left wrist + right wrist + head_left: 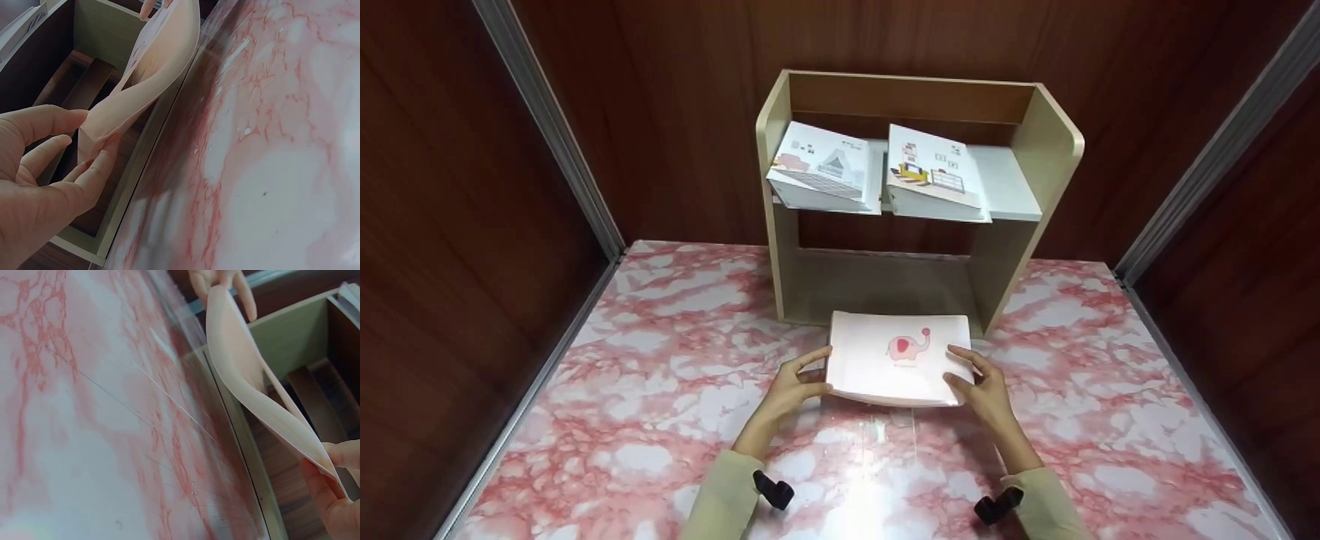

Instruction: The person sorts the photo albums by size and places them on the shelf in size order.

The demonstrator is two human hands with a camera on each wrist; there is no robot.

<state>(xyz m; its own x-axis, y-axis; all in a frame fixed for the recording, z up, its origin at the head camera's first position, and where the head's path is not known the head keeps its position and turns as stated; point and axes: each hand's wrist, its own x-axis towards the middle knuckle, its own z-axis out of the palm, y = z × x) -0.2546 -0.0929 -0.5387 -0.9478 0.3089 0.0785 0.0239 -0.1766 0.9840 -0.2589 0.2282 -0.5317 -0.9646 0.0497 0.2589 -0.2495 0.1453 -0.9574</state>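
A white book (870,367) with a pink elephant on its cover is held up in front of the small shelf's lower level. My left hand (786,390) grips its left edge. At the opposite edge, my right hand (984,386) pinches it between thumb and fingers. In the left wrist view the book (126,107) is bowed, its layers gapping in the middle, and my left hand (62,163) holds the near corner. The right wrist view shows the same bend in the book (247,396), with my right hand (334,489) on its near end.
The wooden shelf (776,262) stands at the back of the table against a dark panel. Two white illustrated books, one left (829,169) and one right (934,172), lean on its upper level. Panels flank the red-and-white marbled table (660,390).
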